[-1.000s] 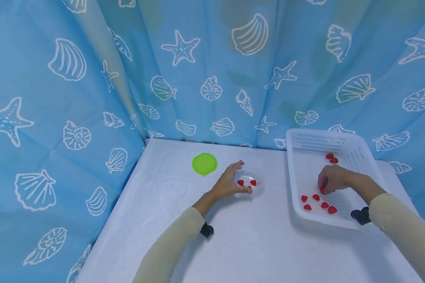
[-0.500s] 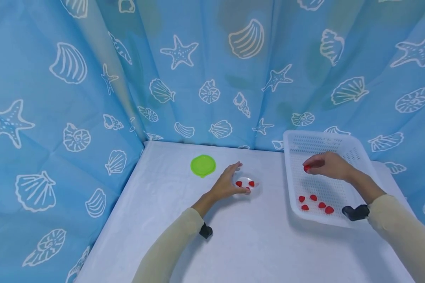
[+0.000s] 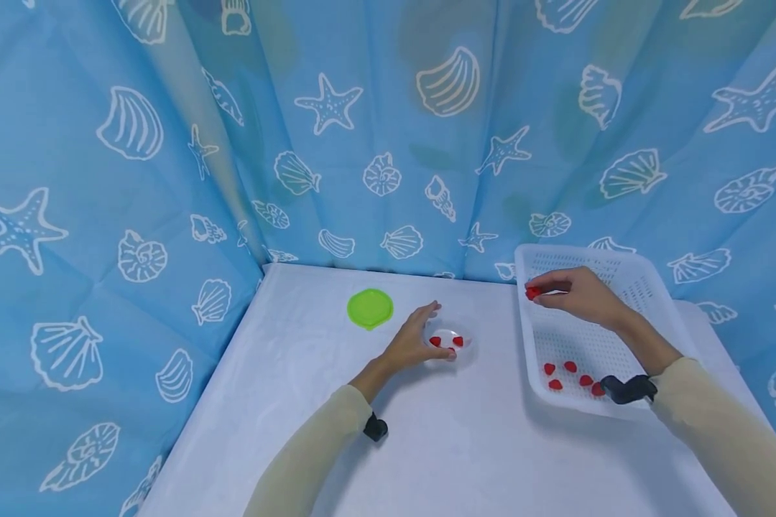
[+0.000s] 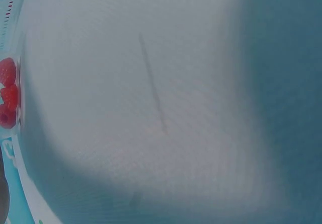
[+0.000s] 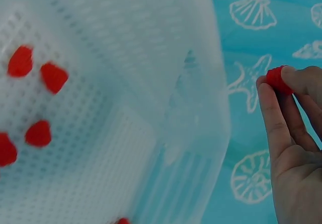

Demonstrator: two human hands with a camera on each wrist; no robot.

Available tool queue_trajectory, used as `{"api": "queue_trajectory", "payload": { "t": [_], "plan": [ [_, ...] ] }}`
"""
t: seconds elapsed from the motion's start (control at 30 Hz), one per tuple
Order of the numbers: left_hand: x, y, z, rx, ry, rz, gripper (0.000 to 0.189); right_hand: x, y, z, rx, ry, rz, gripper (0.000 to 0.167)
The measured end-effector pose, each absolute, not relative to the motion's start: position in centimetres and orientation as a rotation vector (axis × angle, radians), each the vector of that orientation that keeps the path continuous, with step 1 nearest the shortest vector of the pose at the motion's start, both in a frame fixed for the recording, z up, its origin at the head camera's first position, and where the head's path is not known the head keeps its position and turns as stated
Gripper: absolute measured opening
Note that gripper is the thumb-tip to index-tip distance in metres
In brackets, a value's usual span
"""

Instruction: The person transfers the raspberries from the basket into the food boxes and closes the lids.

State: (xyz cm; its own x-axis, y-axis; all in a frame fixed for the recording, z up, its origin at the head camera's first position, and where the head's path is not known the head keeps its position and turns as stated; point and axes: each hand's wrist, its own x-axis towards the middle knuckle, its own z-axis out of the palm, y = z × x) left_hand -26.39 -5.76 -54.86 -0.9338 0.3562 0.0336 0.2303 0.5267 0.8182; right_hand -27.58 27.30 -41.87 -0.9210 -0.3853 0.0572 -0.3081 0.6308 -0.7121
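Blue shell-print curtain (image 3: 362, 43), hung in folds left, back and right. White-covered table (image 3: 478, 438), faintly creased. Green disc (image 3: 370, 309) flat at left hand's 10 o'clock. Left hand (image 3: 409, 343) wide, curved round clear container (image 3: 448, 333) at its 3 o'clock; raspberries (image 3: 458, 341) inside. Right hand (image 3: 585, 291) pinches one raspberry (image 3: 532, 293) at white basket's (image 3: 569, 339) 10 o'clock rim; loose berries (image 3: 570, 366) around 7.

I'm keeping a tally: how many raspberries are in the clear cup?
3 visible. In the head view, the clear cup holds a left raspberry, a right raspberry and a nearer raspberry, partly behind the left hand, which may hide others.
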Motion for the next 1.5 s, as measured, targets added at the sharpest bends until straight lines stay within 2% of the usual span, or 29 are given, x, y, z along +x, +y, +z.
{"api": "queue_trajectory", "payload": {
  "t": [0.33,0.63,1.5],
  "plan": [
    [-26.4,-6.0,-55.0,0.518,2.613,1.388,0.101,-28.2,23.1,-40.8,-0.613,2.644,-1.238,0.042],
    [-26.4,-5.9,-54.9,0.495,2.612,1.378,0.101,-29.3,19.6,-40.7,-0.732,2.585,-1.300,0.036],
    [-26.3,-5.7,-54.8,0.482,2.607,1.373,0.104,-30.3,13.8,-45.3,-0.823,2.541,-1.074,0.030]
  ]
}}
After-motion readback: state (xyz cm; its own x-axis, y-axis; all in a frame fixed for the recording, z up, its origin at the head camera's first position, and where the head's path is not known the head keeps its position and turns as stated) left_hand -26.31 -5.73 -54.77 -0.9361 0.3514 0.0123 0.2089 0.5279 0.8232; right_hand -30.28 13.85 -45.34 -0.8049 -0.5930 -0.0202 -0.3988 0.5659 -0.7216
